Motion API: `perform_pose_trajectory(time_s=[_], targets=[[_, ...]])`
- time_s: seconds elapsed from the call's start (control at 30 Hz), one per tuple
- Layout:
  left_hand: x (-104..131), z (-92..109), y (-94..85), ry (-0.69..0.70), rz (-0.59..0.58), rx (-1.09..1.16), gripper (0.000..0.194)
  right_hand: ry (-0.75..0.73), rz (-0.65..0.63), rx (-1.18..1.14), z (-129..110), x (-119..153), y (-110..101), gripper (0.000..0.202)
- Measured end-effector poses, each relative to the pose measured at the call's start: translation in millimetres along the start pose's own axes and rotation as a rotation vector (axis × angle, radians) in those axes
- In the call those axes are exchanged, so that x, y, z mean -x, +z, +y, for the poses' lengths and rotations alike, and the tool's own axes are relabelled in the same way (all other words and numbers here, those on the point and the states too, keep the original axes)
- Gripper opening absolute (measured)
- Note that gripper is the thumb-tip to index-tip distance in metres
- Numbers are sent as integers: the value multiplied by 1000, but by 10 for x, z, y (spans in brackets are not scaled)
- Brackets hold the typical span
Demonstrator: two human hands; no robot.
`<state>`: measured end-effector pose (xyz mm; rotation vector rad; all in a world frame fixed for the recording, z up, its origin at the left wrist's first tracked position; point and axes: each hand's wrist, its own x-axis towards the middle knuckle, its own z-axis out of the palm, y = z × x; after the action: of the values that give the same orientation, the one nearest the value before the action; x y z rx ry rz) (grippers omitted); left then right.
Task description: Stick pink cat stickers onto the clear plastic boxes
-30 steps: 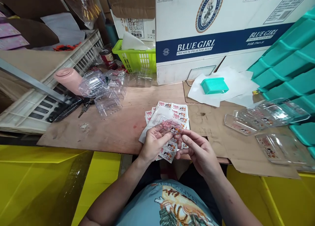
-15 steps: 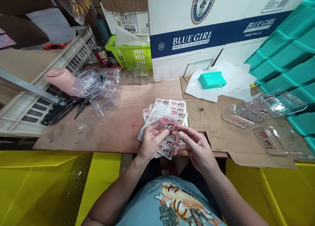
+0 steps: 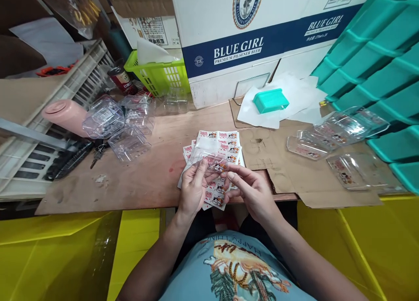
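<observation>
Between my hands is a clear plastic lid (image 3: 204,155) bearing a pink-and-cat sticker (image 3: 216,164). My left hand (image 3: 192,189) is closed on its left side, thumb lying on top. At the right end, my right hand (image 3: 253,188) pinches the edge near the cat picture with thumb and index finger, its other fingers curled below. Under both hands lies a stack of sticker sheets (image 3: 233,137), printed with pink lettering and cartoon cats. The fingers partly cover the lid and the sheets.
Stickered clear lids (image 3: 307,146) lie on cardboard at the right, by stacked teal containers (image 3: 353,74). A teal box (image 3: 271,101) rests on white paper. At the left are clear plastic containers (image 3: 129,141), a pink bottle (image 3: 65,116) and keys (image 3: 97,153). A beer carton (image 3: 203,89) stands behind.
My left thumb has shifted up and left along the lid, away from the sticker's cat picture. My right hand stays at the right end. The whole view has turned slightly.
</observation>
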<state>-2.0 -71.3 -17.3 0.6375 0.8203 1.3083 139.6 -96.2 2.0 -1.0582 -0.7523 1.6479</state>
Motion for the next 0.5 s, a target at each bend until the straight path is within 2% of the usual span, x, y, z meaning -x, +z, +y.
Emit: perform_pose_trajectory(time_s=[0.07, 0.13, 0.27, 0.37, 0.43, 0.5], targets=[[3, -32, 2, 22, 12, -51, 25, -21, 4, 56, 5, -22, -3, 37], [10, -66, 1, 58, 36, -120, 29, -114, 20, 207, 25, -47, -23, 36], [1, -94, 6, 183, 120, -234, 33, -501, 155, 873, 69, -70, -92, 34], [-22, -61, 34, 209, 144, -240, 32, -756, 267, 1277, 66, -50, -109, 45], [-30, -21, 66, 182, 117, -204, 30, -905, 219, 1408, 66, -30, -93, 59], [-24, 25, 104, 146, 90, -150, 28, -992, 91, 1503, 85, -15, -81, 70]])
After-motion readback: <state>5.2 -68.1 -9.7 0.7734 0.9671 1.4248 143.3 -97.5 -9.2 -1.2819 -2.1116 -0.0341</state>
